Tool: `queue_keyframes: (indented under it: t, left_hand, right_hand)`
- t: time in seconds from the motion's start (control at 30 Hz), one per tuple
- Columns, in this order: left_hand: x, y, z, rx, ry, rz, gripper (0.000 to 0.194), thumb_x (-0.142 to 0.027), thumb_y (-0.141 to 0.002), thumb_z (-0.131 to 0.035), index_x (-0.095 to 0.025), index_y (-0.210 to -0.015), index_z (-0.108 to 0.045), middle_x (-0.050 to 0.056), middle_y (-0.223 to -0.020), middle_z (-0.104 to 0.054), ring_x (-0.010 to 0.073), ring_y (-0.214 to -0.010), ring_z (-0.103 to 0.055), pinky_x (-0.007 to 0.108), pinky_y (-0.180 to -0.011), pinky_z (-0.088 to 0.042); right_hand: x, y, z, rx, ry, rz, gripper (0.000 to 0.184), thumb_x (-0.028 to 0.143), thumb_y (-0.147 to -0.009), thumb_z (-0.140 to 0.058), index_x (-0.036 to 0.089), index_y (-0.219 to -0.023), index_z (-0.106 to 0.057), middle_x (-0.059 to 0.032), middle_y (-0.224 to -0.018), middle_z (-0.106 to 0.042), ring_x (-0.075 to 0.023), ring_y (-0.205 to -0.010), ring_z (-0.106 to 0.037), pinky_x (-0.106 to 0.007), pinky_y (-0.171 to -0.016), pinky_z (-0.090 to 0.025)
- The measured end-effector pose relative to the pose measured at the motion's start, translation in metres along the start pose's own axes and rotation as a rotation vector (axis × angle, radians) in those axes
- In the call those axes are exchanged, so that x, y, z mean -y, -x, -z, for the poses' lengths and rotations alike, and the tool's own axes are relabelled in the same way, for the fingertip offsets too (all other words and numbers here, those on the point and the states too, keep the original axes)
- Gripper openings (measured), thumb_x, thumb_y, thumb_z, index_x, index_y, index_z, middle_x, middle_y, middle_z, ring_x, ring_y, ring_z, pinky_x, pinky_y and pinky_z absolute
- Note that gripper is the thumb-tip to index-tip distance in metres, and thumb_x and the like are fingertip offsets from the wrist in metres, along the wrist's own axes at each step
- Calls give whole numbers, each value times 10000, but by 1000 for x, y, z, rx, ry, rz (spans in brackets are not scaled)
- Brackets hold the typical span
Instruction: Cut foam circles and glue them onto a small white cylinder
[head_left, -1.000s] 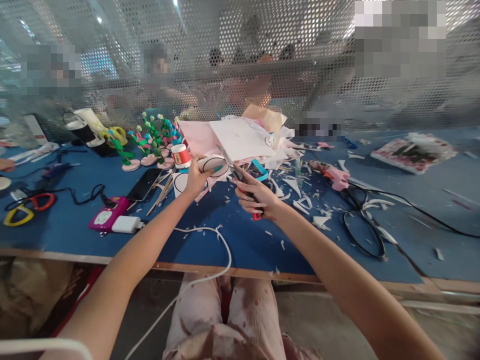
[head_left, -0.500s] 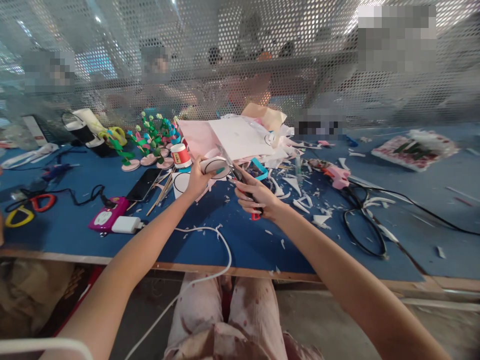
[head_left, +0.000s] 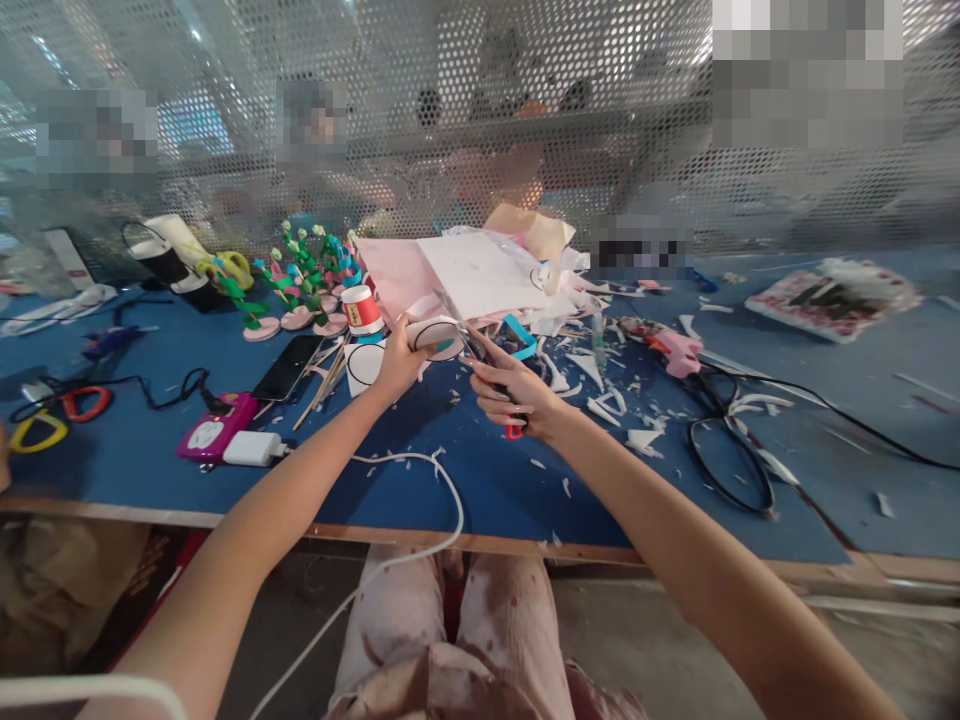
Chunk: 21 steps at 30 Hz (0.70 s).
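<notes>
My left hand point(head_left: 403, 362) pinches a piece of white paper point(head_left: 440, 338) that has a black circle drawn on it. Scissors point(head_left: 474, 345) are in my right hand point(head_left: 514, 392), their blades pointing up and left at the paper's right edge. A bit of a red handle shows below my fingers. Just left of my left hand lies another white piece with a black circle point(head_left: 363, 368). Behind both hands are large white and pink sheets point(head_left: 480, 275). A blue tape-like loop point(head_left: 519, 338) sits beyond my right hand.
A red-and-white paper cup point(head_left: 361, 310) and several green craft plants point(head_left: 300, 275) stand at back left. Nearer are a phone point(head_left: 289, 368) and a magenta power block point(head_left: 225, 430) with a white cable. Paper scraps point(head_left: 600, 405) and a pink glue gun point(head_left: 675, 352) lie to the right.
The paper in my left hand has turned slightly, and the scissor blades have shifted a little against its edge. Both arms stay almost in place.
</notes>
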<state>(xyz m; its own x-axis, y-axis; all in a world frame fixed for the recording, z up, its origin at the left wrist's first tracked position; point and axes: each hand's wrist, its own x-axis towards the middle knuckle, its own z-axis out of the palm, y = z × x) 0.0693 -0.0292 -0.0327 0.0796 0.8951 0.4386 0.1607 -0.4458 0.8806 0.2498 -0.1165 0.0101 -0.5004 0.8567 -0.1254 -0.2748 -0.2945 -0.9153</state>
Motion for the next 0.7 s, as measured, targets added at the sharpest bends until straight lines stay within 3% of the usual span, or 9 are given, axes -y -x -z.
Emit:
queue_keyframes:
  t: [0.7]
  left_hand:
    - [-10, 6, -2, 35, -100, -4, 284, -109, -638, -661, -210, -765, -428, -59, -638, -475, 109, -575, -467, 247, -544, -376]
  right_hand:
    - [-5, -1, 3, 5, 32, 50, 775, 220, -898, -499, 334, -1540, -81, 125, -491, -405, -37, -271, -209, -125, -265, -229]
